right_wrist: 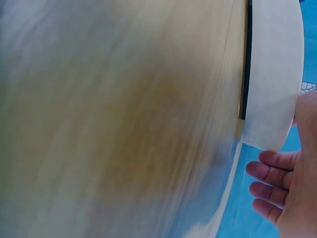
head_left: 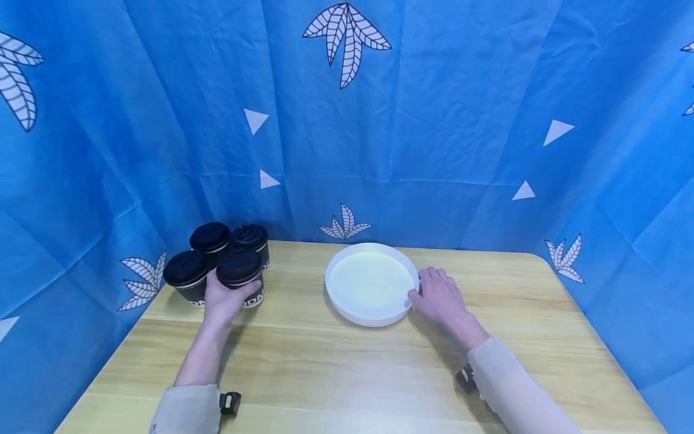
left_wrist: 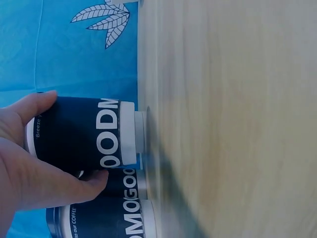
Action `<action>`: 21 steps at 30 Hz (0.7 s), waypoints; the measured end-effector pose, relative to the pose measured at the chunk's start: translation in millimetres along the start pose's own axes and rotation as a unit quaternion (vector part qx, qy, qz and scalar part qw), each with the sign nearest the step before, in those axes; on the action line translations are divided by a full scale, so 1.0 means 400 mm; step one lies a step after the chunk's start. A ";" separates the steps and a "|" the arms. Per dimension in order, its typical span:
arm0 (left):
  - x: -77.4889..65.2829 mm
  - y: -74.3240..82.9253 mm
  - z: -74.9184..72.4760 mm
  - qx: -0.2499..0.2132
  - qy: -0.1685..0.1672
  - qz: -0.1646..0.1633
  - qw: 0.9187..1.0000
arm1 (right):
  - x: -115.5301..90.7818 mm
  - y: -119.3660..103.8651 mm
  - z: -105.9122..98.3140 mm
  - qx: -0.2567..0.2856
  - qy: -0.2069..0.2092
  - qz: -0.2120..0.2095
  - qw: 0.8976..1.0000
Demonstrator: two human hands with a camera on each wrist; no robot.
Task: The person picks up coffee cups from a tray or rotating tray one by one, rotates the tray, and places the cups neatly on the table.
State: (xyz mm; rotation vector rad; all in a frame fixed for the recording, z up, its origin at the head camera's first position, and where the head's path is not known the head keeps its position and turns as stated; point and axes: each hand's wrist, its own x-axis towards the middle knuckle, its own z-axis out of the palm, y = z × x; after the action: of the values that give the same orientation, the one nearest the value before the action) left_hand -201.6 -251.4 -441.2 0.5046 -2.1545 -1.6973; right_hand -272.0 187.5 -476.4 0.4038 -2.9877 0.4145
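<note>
My left hand [head_left: 222, 300] grips a black lidded paper cup [head_left: 237, 268] with white lettering, thumb on its right side and fingers on its left. In the left wrist view, the base of this cup [left_wrist: 81, 131] appears slightly off the table. Three similar cups stand close around it: one at the left [head_left: 186, 270], one behind [head_left: 210, 237] and one at the back right [head_left: 250, 236]. A white round shallow tray [head_left: 371, 322] lies mid-table. My right hand [head_left: 441, 296] pinches its right rim, the other fingers loosely bent outside the wall [right_wrist: 272, 74].
The light wooden table [head_left: 347, 374] ends at a blue curtain [head_left: 461, 120] with leaf prints behind and at both sides. Bare tabletop lies between the cups and the tray. Black wrist straps [head_left: 230, 402] show at the sleeves.
</note>
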 end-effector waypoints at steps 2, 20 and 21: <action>0.002 -0.004 -0.002 -0.005 0.005 -0.002 1.000 | -0.001 0.000 0.000 0.000 0.001 0.000 1.000; 0.011 -0.018 -0.015 -0.012 0.019 -0.010 1.000 | -0.002 -0.003 0.001 0.001 0.004 0.002 1.000; 0.012 -0.019 -0.015 -0.011 0.019 -0.010 1.000 | -0.002 -0.003 0.001 0.001 0.004 0.002 1.000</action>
State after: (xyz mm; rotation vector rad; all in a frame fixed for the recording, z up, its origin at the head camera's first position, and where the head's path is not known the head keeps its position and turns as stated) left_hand -202.5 -260.5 -447.0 0.5504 -2.1077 -1.7063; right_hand -271.1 186.5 -476.5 0.3948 -2.9804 0.4192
